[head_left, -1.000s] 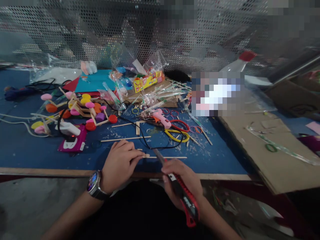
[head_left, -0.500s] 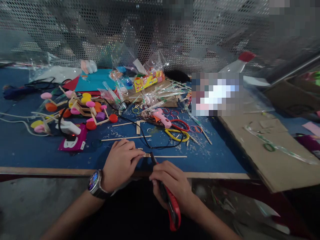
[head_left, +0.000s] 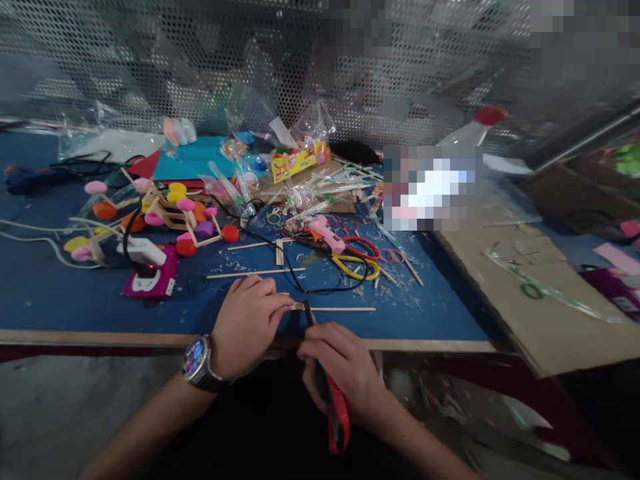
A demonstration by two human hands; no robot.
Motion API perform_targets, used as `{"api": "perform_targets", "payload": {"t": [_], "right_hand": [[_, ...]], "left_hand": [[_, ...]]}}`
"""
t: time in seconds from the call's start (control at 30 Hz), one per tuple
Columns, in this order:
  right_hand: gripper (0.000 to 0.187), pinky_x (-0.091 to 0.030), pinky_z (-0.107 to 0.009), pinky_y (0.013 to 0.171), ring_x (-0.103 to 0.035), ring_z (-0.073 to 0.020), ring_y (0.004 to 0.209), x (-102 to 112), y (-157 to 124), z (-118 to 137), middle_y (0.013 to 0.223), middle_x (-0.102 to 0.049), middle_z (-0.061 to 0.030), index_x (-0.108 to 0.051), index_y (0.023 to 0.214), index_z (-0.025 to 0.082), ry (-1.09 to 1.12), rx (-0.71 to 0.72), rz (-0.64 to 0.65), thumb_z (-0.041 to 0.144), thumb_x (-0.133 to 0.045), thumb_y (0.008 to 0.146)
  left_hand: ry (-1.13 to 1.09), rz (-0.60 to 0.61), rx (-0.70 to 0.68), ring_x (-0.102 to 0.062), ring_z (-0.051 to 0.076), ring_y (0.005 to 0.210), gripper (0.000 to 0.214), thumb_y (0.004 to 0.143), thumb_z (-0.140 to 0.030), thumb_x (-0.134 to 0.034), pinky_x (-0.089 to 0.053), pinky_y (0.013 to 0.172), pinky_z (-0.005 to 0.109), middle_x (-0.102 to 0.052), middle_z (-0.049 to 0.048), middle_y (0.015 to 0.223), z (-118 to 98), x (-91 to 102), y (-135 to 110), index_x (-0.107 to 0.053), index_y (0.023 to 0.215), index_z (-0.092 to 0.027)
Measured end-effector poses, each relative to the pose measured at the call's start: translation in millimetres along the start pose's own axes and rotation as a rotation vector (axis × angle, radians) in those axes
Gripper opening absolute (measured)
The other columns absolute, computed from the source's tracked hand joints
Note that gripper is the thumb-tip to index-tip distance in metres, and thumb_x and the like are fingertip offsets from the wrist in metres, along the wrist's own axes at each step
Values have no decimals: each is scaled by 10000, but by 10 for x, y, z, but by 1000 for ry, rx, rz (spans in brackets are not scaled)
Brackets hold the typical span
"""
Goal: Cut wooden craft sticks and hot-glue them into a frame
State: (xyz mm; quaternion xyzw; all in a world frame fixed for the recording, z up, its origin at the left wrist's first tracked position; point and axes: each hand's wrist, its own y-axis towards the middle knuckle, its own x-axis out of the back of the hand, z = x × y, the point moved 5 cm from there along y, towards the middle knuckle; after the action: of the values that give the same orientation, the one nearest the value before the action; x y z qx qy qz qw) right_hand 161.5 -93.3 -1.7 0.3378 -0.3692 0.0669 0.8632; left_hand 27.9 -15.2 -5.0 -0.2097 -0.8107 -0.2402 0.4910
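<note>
Red-and-black utility knife clamped in my right hand's curled fingers, blade at left end of thin wooden stick, near side of blue table. Left hand's fingertips pinched on small wood piece there; I can't tell if joined. Far middle: yellow box, colourful contents too small for me to name.

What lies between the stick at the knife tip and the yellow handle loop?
The head view shows the black cord curving between the stick and the yellow loop.
</note>
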Motion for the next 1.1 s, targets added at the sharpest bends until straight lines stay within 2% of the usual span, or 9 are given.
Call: {"api": "perform_targets", "payload": {"t": [0.17, 0.43, 0.83, 1.1], "right_hand": [[253, -518, -325, 624, -601, -189, 691, -52, -45, 34, 809, -660, -60, -582, 888, 200, -56, 9, -30, -9, -499, 772], [270, -512, -286, 600, -589, -172, 664, -26, -32, 94, 762, -622, -37, -557, 847, 220, -21, -36, -101, -12, -488, 725], [246, -528, -273, 607, -614, -159, 684, 2, -4, 63, 783, -612, -32, -563, 833, 214, 77, -115, -100, 0, -505, 728], [243, -497, -284, 605, -559, -171, 691, -66, 0, 84, 771, -593, -39, -530, 838, 214, 23, -46, -49, -5, -494, 739]], "left_hand": [[21, 14, -8, -552, 236, 894, 176, 966, -222, -602, -429, 809, 407, -654, 24, 840, -2, -20, -6, -775, 950, -250], [45, 6, -17, -541, 224, 870, 181, 970, -223, -600, -406, 773, 379, -647, 30, 819, -11, -14, -17, -774, 928, -247], [42, 15, -28, -539, 233, 864, 166, 964, -220, -605, -405, 747, 388, -647, 25, 836, 8, -29, -27, -769, 950, -240], [63, -2, -57, -532, 234, 858, 170, 964, -214, -602, -388, 737, 381, -651, 26, 832, -2, -33, -28, -767, 943, -246]]}}
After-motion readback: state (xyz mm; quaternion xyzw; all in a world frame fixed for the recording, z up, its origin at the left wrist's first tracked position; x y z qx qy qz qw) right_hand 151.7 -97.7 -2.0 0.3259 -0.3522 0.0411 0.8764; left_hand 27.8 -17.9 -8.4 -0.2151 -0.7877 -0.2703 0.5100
